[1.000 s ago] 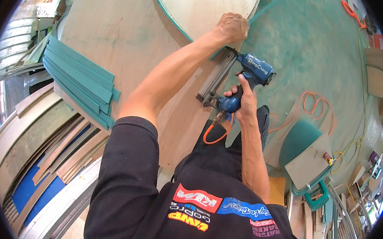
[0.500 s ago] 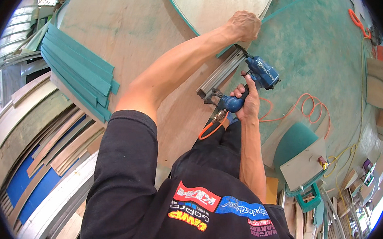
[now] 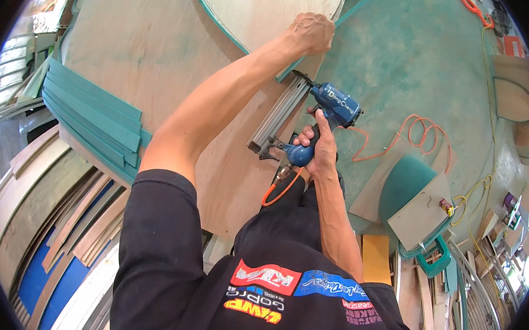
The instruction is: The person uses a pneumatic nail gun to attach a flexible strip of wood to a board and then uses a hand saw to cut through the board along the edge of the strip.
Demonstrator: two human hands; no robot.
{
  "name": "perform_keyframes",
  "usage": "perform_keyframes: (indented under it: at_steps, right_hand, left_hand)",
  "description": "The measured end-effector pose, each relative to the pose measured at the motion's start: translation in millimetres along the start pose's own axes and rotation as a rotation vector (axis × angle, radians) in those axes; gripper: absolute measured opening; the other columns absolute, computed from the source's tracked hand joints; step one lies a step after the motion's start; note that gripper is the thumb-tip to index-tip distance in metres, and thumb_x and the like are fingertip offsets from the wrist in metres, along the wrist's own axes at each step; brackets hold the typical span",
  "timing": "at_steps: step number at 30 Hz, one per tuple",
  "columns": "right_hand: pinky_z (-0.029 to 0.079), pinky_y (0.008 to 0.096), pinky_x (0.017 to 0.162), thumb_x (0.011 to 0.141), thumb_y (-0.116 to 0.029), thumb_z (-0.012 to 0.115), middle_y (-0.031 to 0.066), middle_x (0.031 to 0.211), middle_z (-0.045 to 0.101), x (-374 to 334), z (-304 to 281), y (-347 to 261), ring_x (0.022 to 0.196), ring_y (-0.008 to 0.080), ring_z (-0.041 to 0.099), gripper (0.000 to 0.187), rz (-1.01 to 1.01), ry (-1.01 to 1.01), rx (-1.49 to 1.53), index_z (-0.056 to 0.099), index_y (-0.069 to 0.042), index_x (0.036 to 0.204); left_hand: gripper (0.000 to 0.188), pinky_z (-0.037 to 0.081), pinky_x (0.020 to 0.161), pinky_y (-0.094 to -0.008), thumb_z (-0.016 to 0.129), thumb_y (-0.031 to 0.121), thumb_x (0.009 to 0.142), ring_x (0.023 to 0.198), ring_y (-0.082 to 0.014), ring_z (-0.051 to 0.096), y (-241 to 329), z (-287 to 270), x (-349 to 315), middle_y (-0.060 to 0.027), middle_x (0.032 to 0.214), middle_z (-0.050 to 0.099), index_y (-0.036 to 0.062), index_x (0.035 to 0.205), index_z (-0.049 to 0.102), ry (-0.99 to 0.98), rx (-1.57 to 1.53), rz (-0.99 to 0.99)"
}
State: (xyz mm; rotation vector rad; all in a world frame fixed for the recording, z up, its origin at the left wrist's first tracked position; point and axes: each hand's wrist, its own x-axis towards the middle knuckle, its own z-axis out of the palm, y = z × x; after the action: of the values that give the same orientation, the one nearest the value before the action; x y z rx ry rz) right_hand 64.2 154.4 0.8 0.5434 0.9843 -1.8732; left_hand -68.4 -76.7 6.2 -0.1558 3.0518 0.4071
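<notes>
My left hand (image 3: 313, 33) is closed in a fist around a thin teal strip (image 3: 358, 10), beside the near end of a pale curved wooden panel (image 3: 278, 4) with a teal edge. The fingers' undersides are hidden. Below it, my right hand (image 3: 319, 146) wraps the black grip of a blue air nail gun (image 3: 339, 103). The gun's silver magazine (image 3: 279, 115) slants down to the left, and its nose is close to the strip's near end without visibly touching it. An orange air hose (image 3: 283, 191) runs from the handle's base.
A large wooden sheet (image 3: 139, 45) lies under the panel. Teal boards (image 3: 92, 115) are stacked at left, above wood offcuts (image 3: 84, 220). At right are coiled orange hose (image 3: 424, 130), a teal stool (image 3: 436, 263) with a board on it, and orange-handled scissors (image 3: 471, 4).
The view has shifted, so the panel, hands and gun appear farther left. Both hands keep their holds. The gun's nose sits slightly nearer the strip's near end.
</notes>
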Motion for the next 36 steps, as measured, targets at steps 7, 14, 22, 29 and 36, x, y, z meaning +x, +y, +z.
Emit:
perform_keyframes:
  at_steps: [7,14,22,29,36]
  right_hand:
    - [0.05,0.0301,0.061,0.104,-0.04,0.065,-0.0051,0.066,0.044,4,-2,1,0.055,0.0077,0.047,0.039,0.01,-0.009,0.01,0.057,-0.01,0.126]
    - [0.052,0.0316,0.057,0.1,-0.038,0.07,-0.003,0.065,0.047,7,-6,2,0.054,0.0101,0.051,0.038,0.01,0.015,0.039,0.061,-0.009,0.122]
    - [0.052,0.0316,0.056,0.099,-0.037,0.072,-0.0027,0.065,0.049,6,-6,0,0.054,0.0109,0.052,0.037,-0.006,0.023,0.018,0.063,-0.008,0.12]
    - [0.052,0.0319,0.056,0.096,-0.036,0.075,-0.002,0.065,0.051,5,-6,0,0.054,0.0115,0.053,0.039,0.002,0.047,-0.032,0.064,-0.006,0.119]
    - [0.053,0.0322,0.054,0.095,-0.035,0.076,-0.0008,0.066,0.053,11,-10,-5,0.054,0.0118,0.055,0.039,-0.03,0.015,-0.066,0.064,-0.005,0.117]
  left_hand:
    - [0.039,0.059,0.082,-0.0464,0.062,0.033,0.093,0.083,-0.0411,0.074,-1,0,2,-0.0259,0.084,0.073,-0.0016,0.083,0.078,-0.024,0.008,-0.006]
    - [0.025,0.059,0.081,-0.0458,0.064,0.02,0.082,0.087,-0.0384,0.075,2,-1,4,-0.0227,0.09,0.075,0.001,0.087,0.079,-0.032,0.02,-0.05]
    - [0.04,0.058,0.082,-0.0492,0.06,0.033,0.092,0.083,-0.0412,0.074,2,0,-2,-0.0261,0.085,0.073,-0.0024,0.087,0.078,0.018,0.0,-0.031]
    - [0.037,0.058,0.08,-0.0503,0.061,0.03,0.09,0.079,-0.042,0.073,-19,27,-3,-0.0258,0.079,0.072,-0.0009,0.079,0.076,0.193,-0.018,0.01]
    - [0.035,0.056,0.081,-0.0534,0.061,0.028,0.089,0.08,-0.0452,0.071,-13,22,-6,-0.0281,0.079,0.071,-0.0016,0.078,0.074,0.237,-0.112,-0.021]
